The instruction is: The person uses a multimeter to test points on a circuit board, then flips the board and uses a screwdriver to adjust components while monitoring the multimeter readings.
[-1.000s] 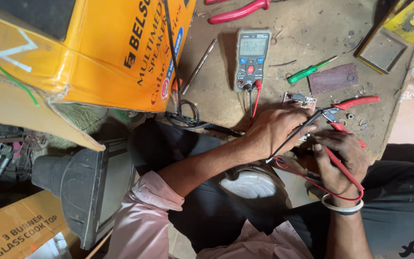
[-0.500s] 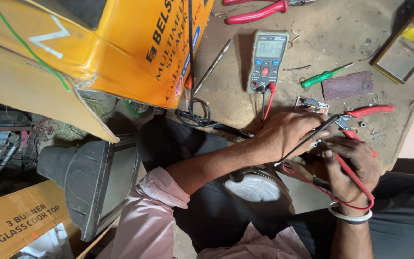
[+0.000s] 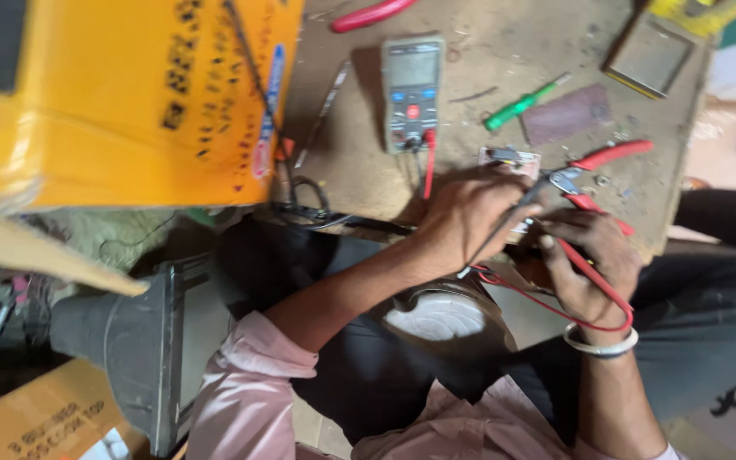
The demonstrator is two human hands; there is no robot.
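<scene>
1. red and black test leads run from a grey multimeter (image 3: 412, 92) lying flat on the dusty counter (image 3: 470, 51) to our two hands at its near edge.
2. our left hand (image 3: 470, 217) is curled closed around the black probe (image 3: 513, 213), pen-style, tip aimed at a small white part (image 3: 508, 158).
3. our right hand (image 3: 589, 264) is closed on the red probe (image 3: 585, 264), its thin red wire (image 3: 547, 307) looping below the wrist.
4. we judge the probes light and stiff, best pinched on the plastic barrel; the leads are soft and snag easily.
5. red-handled pliers (image 3: 594, 166) and a green screwdriver (image 3: 521, 104) lie just beyond; a yellow box (image 3: 129, 94) stands to the left.
</scene>
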